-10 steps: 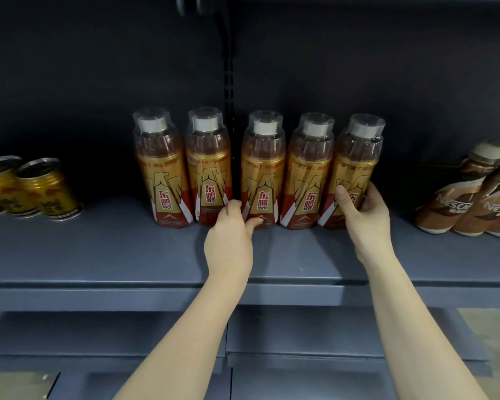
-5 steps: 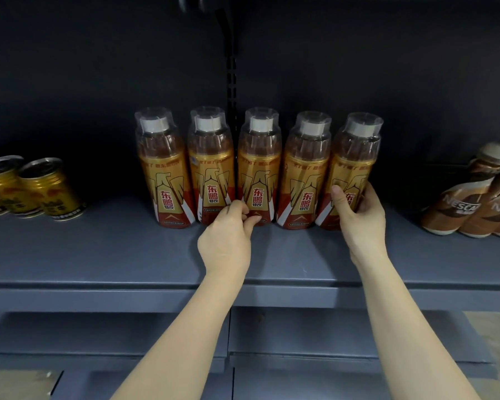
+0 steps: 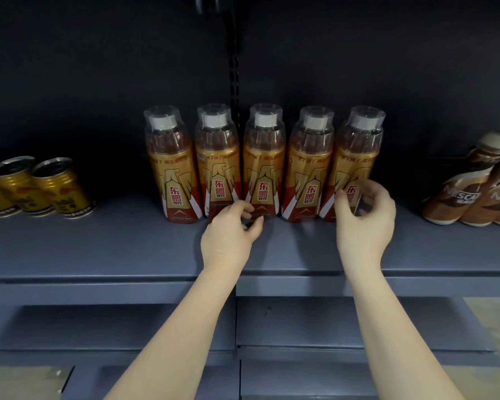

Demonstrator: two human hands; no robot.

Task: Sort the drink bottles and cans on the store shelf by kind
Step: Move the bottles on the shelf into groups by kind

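Several orange-and-red energy-drink bottles (image 3: 263,166) with white caps stand upright in a tight row at the middle of the grey shelf (image 3: 127,249). My left hand (image 3: 231,235) hovers low in front of the second and third bottles, fingers loosely curled, fingertips at their bases, holding nothing. My right hand (image 3: 364,217) sits just in front of the rightmost bottle (image 3: 355,163), thumb and fingers spread and slightly blurred, not wrapped around it.
Gold cans (image 3: 61,192) stand grouped at the shelf's left end. Brown Nescafe coffee bottles (image 3: 459,186) cluster at the right end. A dark back panel with a slotted upright (image 3: 233,67) rises behind the row. Lower grey shelves (image 3: 113,327) lie below.
The right hand has come off the rightmost bottle and opened in front of it. The left hand stays low at the bases of the bottles, and the row sits tighter together.
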